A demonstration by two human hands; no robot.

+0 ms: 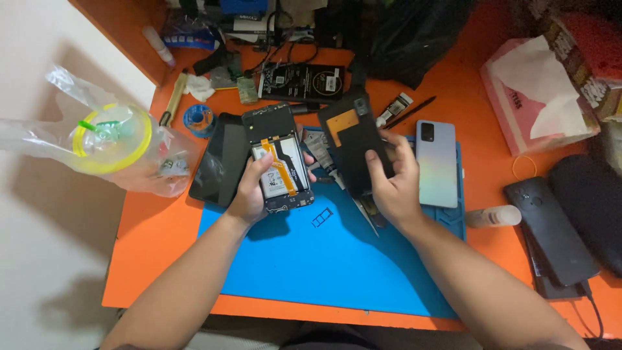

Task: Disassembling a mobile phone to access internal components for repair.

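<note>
My left hand [249, 191] grips an opened phone [280, 159] with its back off, showing a battery and an orange flex cable. My right hand [392, 178] holds the black back cover [353, 139], inner side up, with an orange patch near its top. Both are held just above the blue work mat [324, 259], a little apart from each other. A small SIM tray [322, 217] lies on the mat below the phone. Tweezers [363, 210] lie under my right hand.
A pale phone [437, 162] lies face down at the mat's right. A black screen panel [217, 162] sits left. Dark phones [551, 230], a small white bottle [492, 216], a pink tissue box [538, 94], a plastic-bagged cup [113, 139] and tools surround them on the orange desk [149, 259].
</note>
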